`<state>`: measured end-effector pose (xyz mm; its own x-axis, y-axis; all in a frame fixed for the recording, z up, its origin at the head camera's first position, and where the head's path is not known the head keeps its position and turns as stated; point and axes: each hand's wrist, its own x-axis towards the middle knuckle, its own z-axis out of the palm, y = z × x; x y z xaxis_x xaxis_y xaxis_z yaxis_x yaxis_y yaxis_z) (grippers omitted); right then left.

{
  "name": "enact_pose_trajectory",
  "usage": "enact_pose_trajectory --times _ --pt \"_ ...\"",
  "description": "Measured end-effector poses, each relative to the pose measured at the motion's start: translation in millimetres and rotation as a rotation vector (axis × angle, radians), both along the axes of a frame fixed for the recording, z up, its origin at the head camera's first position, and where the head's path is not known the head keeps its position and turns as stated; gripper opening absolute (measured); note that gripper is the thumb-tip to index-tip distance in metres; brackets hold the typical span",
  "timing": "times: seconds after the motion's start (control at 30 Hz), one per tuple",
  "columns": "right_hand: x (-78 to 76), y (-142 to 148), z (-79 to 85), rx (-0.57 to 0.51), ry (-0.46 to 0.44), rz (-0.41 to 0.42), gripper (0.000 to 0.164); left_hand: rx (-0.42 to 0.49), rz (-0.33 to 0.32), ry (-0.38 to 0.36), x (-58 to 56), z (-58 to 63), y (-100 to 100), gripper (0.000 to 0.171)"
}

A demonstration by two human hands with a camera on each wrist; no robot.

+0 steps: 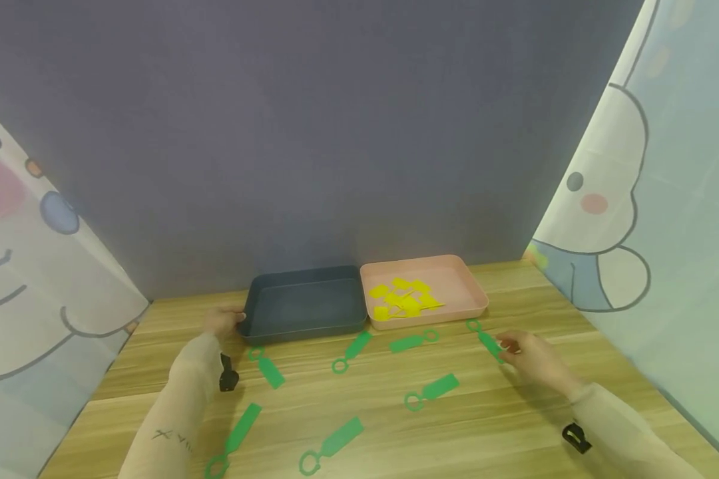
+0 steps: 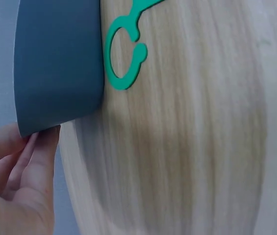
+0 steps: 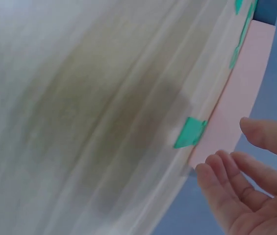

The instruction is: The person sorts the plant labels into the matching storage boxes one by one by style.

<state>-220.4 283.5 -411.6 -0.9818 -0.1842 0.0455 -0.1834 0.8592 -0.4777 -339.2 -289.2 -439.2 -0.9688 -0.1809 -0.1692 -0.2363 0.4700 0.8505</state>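
Observation:
My left hand [image 1: 220, 320] is at the left end of a dark blue-grey tray [image 1: 302, 330]. In the left wrist view the fingers [image 2: 42, 156] and thumb pinch the tray's end wall near the rim. My right hand [image 1: 536, 359] hovers over the wood with fingers loosely bent, thumb apart and nothing between them. Its fingertips overlap a flat green tag with a ring [image 1: 490, 346] in the head view. Beside the dark tray stands a pink tray [image 1: 461, 283] holding several yellow flat pieces [image 1: 404, 303].
Several more green ring-ended tags lie spread over the wooden table [image 1: 389, 452], among them one tag [image 1: 271, 372] in front of the dark tray and another tag [image 1: 440, 387] toward the right. A dark grey backdrop [image 1: 311, 133] rises behind the trays, with cartoon-printed cloths at both sides.

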Motion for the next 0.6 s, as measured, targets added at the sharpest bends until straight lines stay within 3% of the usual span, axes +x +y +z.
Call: enact_pose_trajectory --times 0.07,0.2,0.4,0.6 --pt "-2.9 2 -1.9 -0.001 -0.029 -0.015 0.039 -0.021 -0.002 0.001 0.2 -0.8 -1 0.04" --pt "-12.7 3 -5.9 -0.001 -0.079 -0.035 0.041 -0.14 -0.069 -0.018 -2.6 1.2 -6 0.04" --pt "-23.9 -3 -10.1 0.003 -0.173 -0.031 0.042 -0.323 -0.159 -0.055 -1.9 14.8 -6 0.042" --pt "-27.4 -5 -14.3 0.062 -0.152 -0.027 0.03 -0.396 -0.205 -0.064 8.3 25.5 1 0.042"
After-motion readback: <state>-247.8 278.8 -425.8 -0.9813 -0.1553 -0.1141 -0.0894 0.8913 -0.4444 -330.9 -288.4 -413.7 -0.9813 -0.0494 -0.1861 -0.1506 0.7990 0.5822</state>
